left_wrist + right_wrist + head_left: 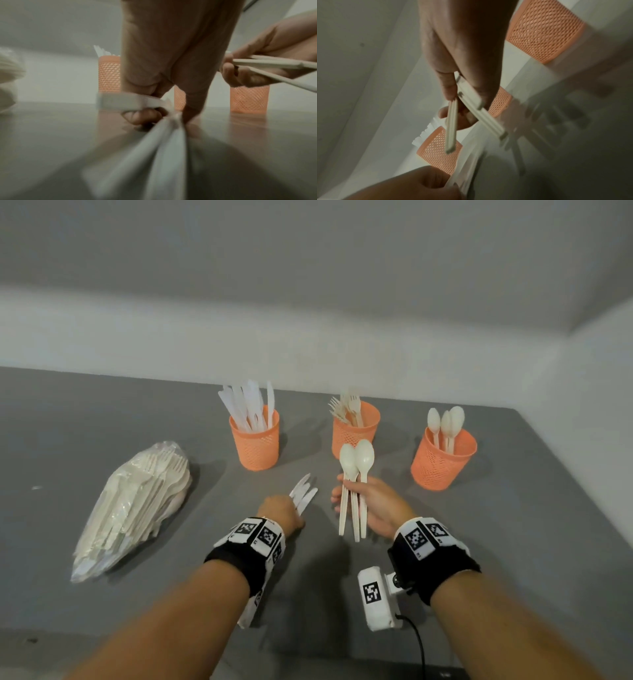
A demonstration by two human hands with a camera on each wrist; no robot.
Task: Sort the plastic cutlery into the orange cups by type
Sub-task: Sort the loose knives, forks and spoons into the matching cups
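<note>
— Held in the right hand (pixel 371 503)? 
— A small bunch of spoons (pixel 356 470), bowls up, handles down. Fingers curled round the handles. Pinched near the middle, likely so the bunch stayed together.

— And the left hand (pixel 281 513)? 
— Low on the grey bench (pixel 513 542), fingers curled round a few knives (pixel 303 493). Blades pointed away toward the cups. Probably gathered like that to go in all at once.

— Where did the cups stand? 
— In a row at the back. Left cup (pixel 256 440) full of knives, middle cup (pixel 356 428) with forks, right cup (pixel 443 458) with spoons. One kind in each, so sorted well so far.

— Anything more left to sort? 
— Yes, a clear bag of cutlery (pixel 133 508) lay far left on the bench, forks seen inside. Looked like a lot.

— Next step, at a guess? 
— Spoons into the right cup, just beside that hand. Knives into the left cup.
</note>
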